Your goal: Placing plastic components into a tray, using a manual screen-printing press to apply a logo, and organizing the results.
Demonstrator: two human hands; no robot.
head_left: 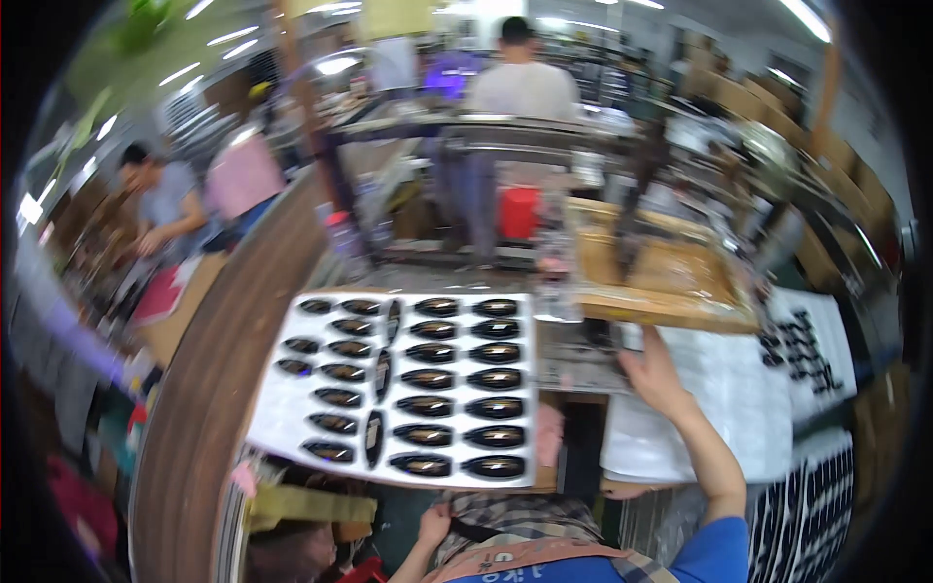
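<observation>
A white sheet on the left of the work surface carries several rows of glossy black oval pieces. My right hand reaches up to the near edge of a yellowish wooden-framed screen, thumb apart, fingertips partly hidden and blurred at that edge. Beneath and around that hand lie white sheets. My left hand is low by my checked apron, below the sheet of pieces, with its fingers curled; I cannot make out what, if anything, is in them.
Metal machine rails span the back, near a red container. A wooden board edge runs along the left. Co-workers work at the left and beyond the rails. Sheets of black pieces lie at the lower right.
</observation>
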